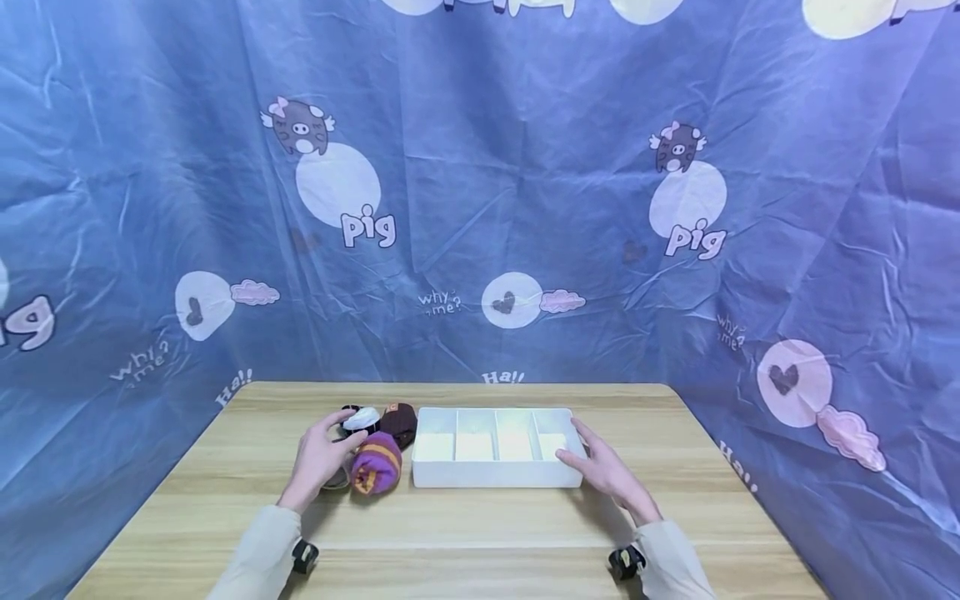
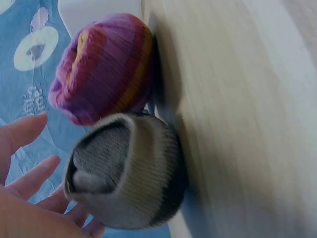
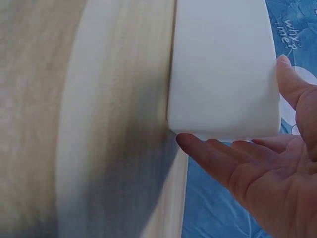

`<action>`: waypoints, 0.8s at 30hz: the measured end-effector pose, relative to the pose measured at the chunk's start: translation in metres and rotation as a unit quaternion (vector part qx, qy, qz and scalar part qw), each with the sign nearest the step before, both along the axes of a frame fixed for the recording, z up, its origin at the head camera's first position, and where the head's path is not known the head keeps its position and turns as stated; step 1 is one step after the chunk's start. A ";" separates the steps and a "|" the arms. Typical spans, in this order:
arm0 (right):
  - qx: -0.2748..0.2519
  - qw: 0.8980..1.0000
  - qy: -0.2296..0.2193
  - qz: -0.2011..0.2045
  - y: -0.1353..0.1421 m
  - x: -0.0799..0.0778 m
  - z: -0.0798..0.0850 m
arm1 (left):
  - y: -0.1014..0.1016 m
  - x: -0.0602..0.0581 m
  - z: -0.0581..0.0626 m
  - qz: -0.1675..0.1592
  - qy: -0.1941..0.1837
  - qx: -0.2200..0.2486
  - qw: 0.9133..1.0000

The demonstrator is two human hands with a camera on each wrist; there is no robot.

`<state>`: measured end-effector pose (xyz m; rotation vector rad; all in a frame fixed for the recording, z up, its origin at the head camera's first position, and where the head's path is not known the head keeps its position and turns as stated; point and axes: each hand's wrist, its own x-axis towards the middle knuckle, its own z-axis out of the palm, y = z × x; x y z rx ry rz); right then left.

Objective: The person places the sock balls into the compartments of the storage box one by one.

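Several rolled-up socks sit together left of the box. A purple and orange sock is in front, a dark brown sock behind it, a black and white sock at the back left, and a grey-beige sock partly under my left hand. My left hand reaches over this group, fingers spread and loosely bent, gripping nothing. A white divided box stands to their right. At its right end rests my right hand, thumb at the rim, fairly straight fingers along the end wall.
The wooden table carries everything. Behind and on both sides hangs a blue printed curtain. Small black devices are strapped to both wrists.
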<state>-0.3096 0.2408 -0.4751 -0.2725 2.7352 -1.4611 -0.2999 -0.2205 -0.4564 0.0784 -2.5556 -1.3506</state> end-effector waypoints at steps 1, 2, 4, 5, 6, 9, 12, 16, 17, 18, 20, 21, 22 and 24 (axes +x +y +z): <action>0.001 1.000 0.000 0.001 0.000 0.000 0.000 | -0.002 0.001 0.000 -0.002 -0.008 0.008 1.000; -0.001 1.000 -0.002 -0.001 0.000 0.000 0.000 | -0.005 0.001 -0.001 -0.006 -0.017 0.021 1.000; -0.003 1.000 -0.007 -0.003 0.000 0.000 0.000 | -0.010 0.002 -0.002 -0.013 -0.030 0.041 0.999; -0.001 1.000 -0.008 -0.002 0.000 0.000 0.000 | -0.012 0.002 -0.003 -0.017 -0.035 0.052 0.998; -0.003 1.000 -0.009 -0.001 0.000 -0.001 0.000 | -0.015 0.002 -0.004 -0.020 -0.042 0.058 0.997; -0.006 1.000 -0.011 -0.004 -0.001 0.000 0.001 | -0.022 0.003 -0.007 -0.034 -0.056 0.082 0.994; -0.009 1.000 -0.013 -0.008 0.000 0.001 0.001 | -0.027 0.004 -0.010 -0.052 -0.070 0.094 0.992; -0.002 1.000 -0.009 -0.011 -0.001 0.001 0.002 | -0.033 0.005 -0.014 -0.067 -0.090 0.096 0.989; -0.002 1.000 -0.007 -0.011 -0.001 0.001 0.001 | -0.034 0.005 -0.014 -0.072 -0.095 0.094 0.988; -0.003 1.000 -0.006 -0.012 -0.002 0.002 0.001 | -0.035 0.005 -0.015 -0.077 -0.099 0.094 0.988; -0.003 1.000 -0.004 -0.011 -0.002 0.001 0.001 | -0.038 0.006 -0.016 -0.084 -0.106 0.086 0.987; -0.004 1.000 -0.004 -0.009 -0.001 0.001 0.001 | -0.039 0.006 -0.015 -0.089 -0.108 0.085 0.986; -0.006 1.000 -0.006 -0.010 -0.002 0.001 0.001 | -0.040 0.006 -0.015 -0.096 -0.111 0.084 0.986; -0.012 1.000 -0.012 -0.011 -0.002 0.002 0.002 | -0.042 0.007 -0.013 -0.104 -0.118 0.082 0.984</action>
